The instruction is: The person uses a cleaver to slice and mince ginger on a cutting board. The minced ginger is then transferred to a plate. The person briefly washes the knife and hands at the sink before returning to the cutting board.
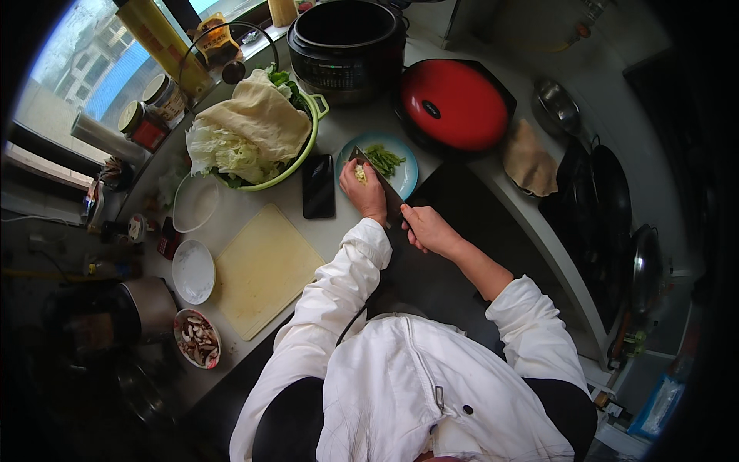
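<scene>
My right hand [430,229] grips the handle of a kitchen cleaver [390,193], whose broad blade slants over the near rim of a light-blue plate [411,173]. My left hand [365,193] is against the left side of the blade, fingers bent. Pale chopped bits, perhaps garlic [361,174], show at its fingertips; whether the fingers pinch them or only touch them is hard to tell. Cut green vegetable pieces [383,159] lie in a heap on the plate, just right of the blade's tip.
Left of the plate are a black smartphone [318,186], a green basket [316,124] of leafy cabbage and a yellowish cutting board [267,271]. Beyond stand a black cooker [346,58] and a red-lidded electric griddle [456,104]. A white bowl [193,271] and a bowl of sliced mushrooms [198,339] sit lower left.
</scene>
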`<action>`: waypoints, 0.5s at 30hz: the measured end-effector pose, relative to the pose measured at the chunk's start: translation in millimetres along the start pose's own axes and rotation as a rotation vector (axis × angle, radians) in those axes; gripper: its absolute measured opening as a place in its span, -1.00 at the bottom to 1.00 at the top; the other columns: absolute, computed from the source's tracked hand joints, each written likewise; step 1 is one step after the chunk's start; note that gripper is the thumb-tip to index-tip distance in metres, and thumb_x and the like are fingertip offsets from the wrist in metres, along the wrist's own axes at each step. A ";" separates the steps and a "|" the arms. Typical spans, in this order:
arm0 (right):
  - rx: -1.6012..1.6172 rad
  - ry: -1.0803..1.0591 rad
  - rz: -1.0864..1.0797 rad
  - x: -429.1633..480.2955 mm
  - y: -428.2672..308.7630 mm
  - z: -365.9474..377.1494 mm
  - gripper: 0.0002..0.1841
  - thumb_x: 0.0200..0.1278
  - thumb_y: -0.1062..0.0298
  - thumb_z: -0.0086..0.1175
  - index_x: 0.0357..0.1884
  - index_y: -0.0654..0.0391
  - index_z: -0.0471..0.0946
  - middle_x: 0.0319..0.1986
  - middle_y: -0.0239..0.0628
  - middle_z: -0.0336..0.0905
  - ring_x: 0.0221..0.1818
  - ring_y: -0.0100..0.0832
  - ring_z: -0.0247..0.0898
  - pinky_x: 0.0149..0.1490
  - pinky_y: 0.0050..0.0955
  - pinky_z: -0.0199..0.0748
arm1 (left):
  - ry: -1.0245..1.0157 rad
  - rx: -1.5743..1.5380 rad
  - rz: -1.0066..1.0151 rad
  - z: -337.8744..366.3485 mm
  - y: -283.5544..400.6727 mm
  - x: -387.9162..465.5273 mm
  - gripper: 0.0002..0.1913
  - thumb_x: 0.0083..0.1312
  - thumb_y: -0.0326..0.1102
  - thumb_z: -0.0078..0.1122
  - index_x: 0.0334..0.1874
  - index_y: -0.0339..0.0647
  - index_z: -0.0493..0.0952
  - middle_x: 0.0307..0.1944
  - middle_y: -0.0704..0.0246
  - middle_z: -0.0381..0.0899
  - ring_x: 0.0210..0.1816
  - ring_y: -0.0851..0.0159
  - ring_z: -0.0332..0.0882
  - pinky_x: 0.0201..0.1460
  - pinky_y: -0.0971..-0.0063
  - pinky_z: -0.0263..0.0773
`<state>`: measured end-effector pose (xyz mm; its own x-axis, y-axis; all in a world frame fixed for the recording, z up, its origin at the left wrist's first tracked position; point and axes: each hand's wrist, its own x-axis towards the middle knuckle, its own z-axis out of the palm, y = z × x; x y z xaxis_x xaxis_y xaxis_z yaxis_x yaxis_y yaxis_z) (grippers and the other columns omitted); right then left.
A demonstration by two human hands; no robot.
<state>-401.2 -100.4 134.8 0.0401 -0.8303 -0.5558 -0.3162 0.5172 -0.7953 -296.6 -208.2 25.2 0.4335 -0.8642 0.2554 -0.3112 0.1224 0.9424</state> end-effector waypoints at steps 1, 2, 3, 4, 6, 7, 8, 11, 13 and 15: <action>-0.023 -0.027 -0.003 4.3 -3.7 -6.3 -0.44 0.53 -0.07 -0.30 -0.40 0.27 0.43 -0.73 -0.39 0.37 -0.79 -0.58 0.24 -0.68 -0.56 0.25 | -0.013 0.015 -0.096 5.3 -3.5 -0.1 -0.68 0.28 -0.30 0.15 0.01 -0.32 0.47 0.05 0.12 0.48 0.15 0.00 0.35 0.27 0.19 0.19; -0.045 -0.051 0.005 8.2 -6.9 -12.0 -0.43 0.53 -0.07 -0.30 -0.41 0.27 0.43 -0.73 -0.39 0.38 -0.79 -0.57 0.25 -0.68 -0.56 0.25 | 0.012 0.003 -0.125 10.3 -6.2 -0.3 -0.70 0.27 -0.31 0.12 -0.01 -0.33 0.48 0.00 0.11 0.48 0.12 0.00 0.36 0.25 0.21 0.21; -0.067 -0.075 0.015 11.1 -9.4 -16.4 -0.43 0.53 -0.07 -0.30 -0.41 0.27 0.43 -0.73 -0.38 0.38 -0.79 -0.57 0.26 -0.68 -0.56 0.26 | 0.030 -0.007 -0.131 13.6 -8.3 -1.1 -0.70 0.27 -0.31 0.12 -0.01 -0.33 0.48 -0.01 0.11 0.48 0.12 0.00 0.36 0.25 0.21 0.22; -0.070 -0.090 0.037 13.3 -11.6 -21.0 -0.43 0.53 -0.07 -0.30 -0.42 0.28 0.43 -0.73 -0.38 0.39 -0.79 -0.57 0.26 -0.68 -0.55 0.26 | 0.030 -0.009 -0.176 16.4 -9.4 -2.5 -0.70 0.27 -0.31 0.12 -0.02 -0.33 0.49 -0.02 0.11 0.48 0.11 -0.01 0.36 0.24 0.22 0.22; -0.069 -0.124 0.065 16.6 -14.2 -29.2 -0.42 0.53 -0.06 -0.31 -0.43 0.28 0.44 -0.73 -0.37 0.39 -0.78 -0.56 0.28 -0.67 -0.55 0.27 | 0.045 -0.014 -0.233 20.6 -10.0 -6.2 -0.71 0.27 -0.31 0.12 -0.02 -0.33 0.49 -0.04 0.11 0.48 0.10 -0.01 0.36 0.23 0.23 0.23; -0.083 -0.127 0.087 18.3 -14.8 -31.3 -0.41 0.52 -0.06 -0.30 -0.43 0.31 0.44 -0.74 -0.35 0.40 -0.79 -0.53 0.29 -0.67 -0.53 0.29 | 0.059 -0.017 -0.241 22.1 -9.8 -8.1 -0.71 0.27 -0.30 0.11 -0.03 -0.33 0.49 -0.04 0.11 0.48 0.10 -0.01 0.37 0.22 0.23 0.23; -0.084 -0.134 0.094 19.5 -15.1 -33.5 -0.40 0.52 -0.05 -0.30 -0.44 0.33 0.45 -0.74 -0.32 0.41 -0.79 -0.51 0.31 -0.66 -0.51 0.31 | 0.071 -0.021 -0.248 23.4 -9.7 -9.1 -0.71 0.27 -0.30 0.11 -0.04 -0.33 0.49 -0.05 0.11 0.48 0.09 -0.01 0.37 0.22 0.23 0.24; -0.098 -0.146 0.095 22.2 -14.9 -40.3 -0.40 0.51 -0.04 -0.29 -0.44 0.36 0.46 -0.74 -0.29 0.42 -0.78 -0.47 0.34 -0.66 -0.48 0.34 | 0.092 -0.020 -0.284 27.1 -10.0 -9.0 -0.72 0.28 -0.30 0.10 -0.05 -0.34 0.50 -0.04 0.11 0.48 0.09 0.00 0.37 0.21 0.23 0.24; -0.132 -0.144 0.077 22.2 -14.1 -44.1 -0.40 0.51 -0.04 -0.29 -0.44 0.36 0.46 -0.74 -0.29 0.42 -0.78 -0.46 0.35 -0.65 -0.47 0.34 | 0.082 0.026 -0.264 30.6 -10.9 -7.6 -0.72 0.28 -0.30 0.10 -0.06 -0.34 0.50 -0.03 0.11 0.48 0.09 0.00 0.37 0.21 0.22 0.24; -0.184 -0.127 0.061 20.2 -13.0 -47.5 -0.41 0.51 -0.04 -0.28 -0.44 0.35 0.46 -0.74 -0.29 0.42 -0.78 -0.45 0.35 -0.65 -0.46 0.36 | 0.080 0.015 -0.251 36.4 -11.2 -7.3 -0.72 0.28 -0.30 0.10 -0.06 -0.34 0.50 -0.03 0.10 0.48 0.09 0.00 0.37 0.22 0.22 0.24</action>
<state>-441.3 -133.8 145.4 0.1306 -0.7602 -0.6365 -0.4891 0.5090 -0.7083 -327.2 -221.0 4.9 0.5638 -0.8254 0.0304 -0.1977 -0.0991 0.9752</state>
